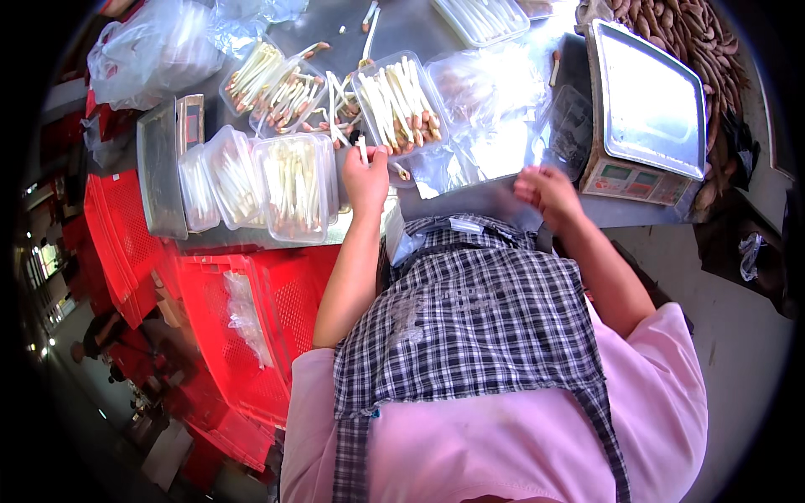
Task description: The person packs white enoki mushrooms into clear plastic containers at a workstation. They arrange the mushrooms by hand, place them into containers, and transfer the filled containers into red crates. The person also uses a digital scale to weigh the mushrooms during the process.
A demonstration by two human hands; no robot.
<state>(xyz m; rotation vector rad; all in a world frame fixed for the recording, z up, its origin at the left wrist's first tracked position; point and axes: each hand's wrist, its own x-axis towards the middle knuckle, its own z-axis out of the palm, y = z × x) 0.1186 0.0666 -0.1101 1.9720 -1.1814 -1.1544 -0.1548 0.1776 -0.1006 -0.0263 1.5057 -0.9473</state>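
Note:
My left hand (367, 179) is closed on a short pale sprout stalk (361, 149), at the lower left corner of a clear plastic tray of white stalks with brown ends (400, 104). My right hand (548, 193) hovers at the table's front edge with fingers curled and somewhat blurred; whether it holds anything cannot be told. A crumpled clear plastic bag (490, 82) lies beyond it. Loose stalks (339, 104) lie between the tray and two overlapping filled trays (283, 94). Filled, lidded-looking trays (294, 185) stand left of my left hand.
A scale with a metal pan (653, 97) stands at the right, before a heap of brown sprouting seeds or pods (676, 31). Plastic bags (148, 56) lie at the upper left. Red plastic crates (236, 339) stand below the table's left side. A person (94, 336) is far left.

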